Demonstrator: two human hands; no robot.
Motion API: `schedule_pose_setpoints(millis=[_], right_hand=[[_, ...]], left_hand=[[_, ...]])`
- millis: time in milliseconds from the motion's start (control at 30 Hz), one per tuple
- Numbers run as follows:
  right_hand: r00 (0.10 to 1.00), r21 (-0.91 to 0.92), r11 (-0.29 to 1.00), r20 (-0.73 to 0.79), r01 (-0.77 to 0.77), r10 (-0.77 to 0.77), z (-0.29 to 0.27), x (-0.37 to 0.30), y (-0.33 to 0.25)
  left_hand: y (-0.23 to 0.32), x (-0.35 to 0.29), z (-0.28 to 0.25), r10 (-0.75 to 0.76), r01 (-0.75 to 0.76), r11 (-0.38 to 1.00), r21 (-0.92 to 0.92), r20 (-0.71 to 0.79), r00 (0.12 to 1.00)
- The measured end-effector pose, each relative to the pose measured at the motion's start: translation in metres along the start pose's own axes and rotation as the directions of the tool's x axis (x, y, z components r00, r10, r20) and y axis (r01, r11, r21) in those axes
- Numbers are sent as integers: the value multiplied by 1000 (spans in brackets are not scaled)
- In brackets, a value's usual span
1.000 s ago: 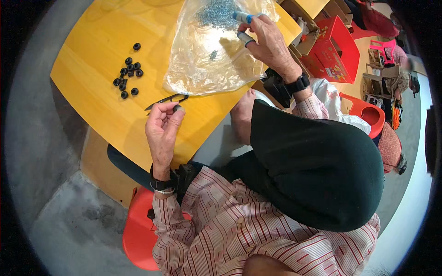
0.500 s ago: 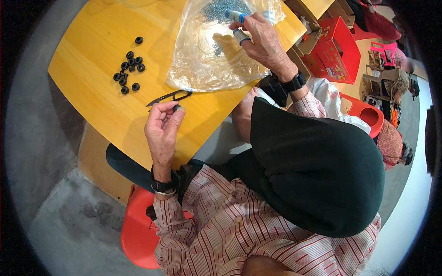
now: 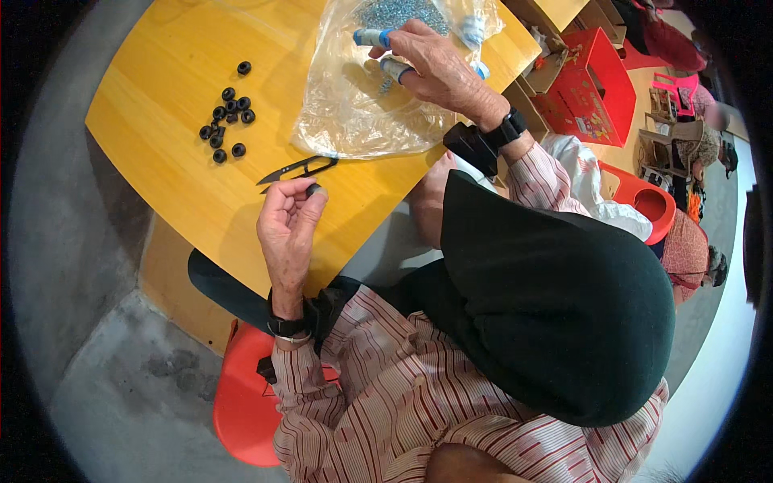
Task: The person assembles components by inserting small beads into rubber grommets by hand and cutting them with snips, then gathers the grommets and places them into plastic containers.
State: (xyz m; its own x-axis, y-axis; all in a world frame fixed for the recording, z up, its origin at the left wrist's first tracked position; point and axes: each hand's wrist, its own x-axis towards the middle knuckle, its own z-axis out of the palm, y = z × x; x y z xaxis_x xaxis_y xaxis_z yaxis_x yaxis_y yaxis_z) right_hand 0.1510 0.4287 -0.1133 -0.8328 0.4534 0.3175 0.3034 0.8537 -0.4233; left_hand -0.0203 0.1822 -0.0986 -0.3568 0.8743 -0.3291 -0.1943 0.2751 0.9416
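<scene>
My left hand point(image 3: 288, 229) is closed in a pinch at the table's near edge. Between its thumb and fingers sits a small black rubber ring point(image 3: 312, 190), like the loose ones on the table. Just beyond those fingertips lie black thread snips point(image 3: 299, 171). My right hand point(image 3: 441, 71) hovers over a clear plastic bag point(image 3: 354, 129), its thumb and forefinger wrapped in blue and white tape and held apart. Nothing shows between them. Heaped in the bag's far part are tiny bluish metal pieces point(image 3: 403, 14), too small to name; a few more lie below the right fingers.
Several black rubber rings point(image 3: 231, 105) are scattered on the yellow table point(image 3: 161, 72), left of the bag. Beyond the table's right edge stand a red box point(image 3: 588, 92) and cardboard boxes. A red stool point(image 3: 241, 394) is at lower left. Other people sit at far right.
My right hand has moved left over the bag, its taped thumb and forefinger spread. The left hand stays nearly in place, still pinching the black ring.
</scene>
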Motion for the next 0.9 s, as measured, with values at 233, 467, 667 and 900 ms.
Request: schedule_pose_setpoints(millis=[233, 467, 667, 900], right_hand=[[997, -108, 992, 36, -61, 65, -1, 14, -12], [987, -220, 970, 99, -103, 127, 9, 22, -14], [938, -216, 946, 197, -242, 285, -7, 31, -34], [953, 42, 952, -5, -304, 304, -17, 15, -8]], left_hand=[[5, -2, 0, 0, -7, 995, -100, -75, 997], [12, 1, -9, -105, 81, 889, -451, -28, 994], [20, 4, -14, -109, 141, 722, -678, 89, 990], [12, 0, -16, -129, 142, 758, -636, 66, 989]])
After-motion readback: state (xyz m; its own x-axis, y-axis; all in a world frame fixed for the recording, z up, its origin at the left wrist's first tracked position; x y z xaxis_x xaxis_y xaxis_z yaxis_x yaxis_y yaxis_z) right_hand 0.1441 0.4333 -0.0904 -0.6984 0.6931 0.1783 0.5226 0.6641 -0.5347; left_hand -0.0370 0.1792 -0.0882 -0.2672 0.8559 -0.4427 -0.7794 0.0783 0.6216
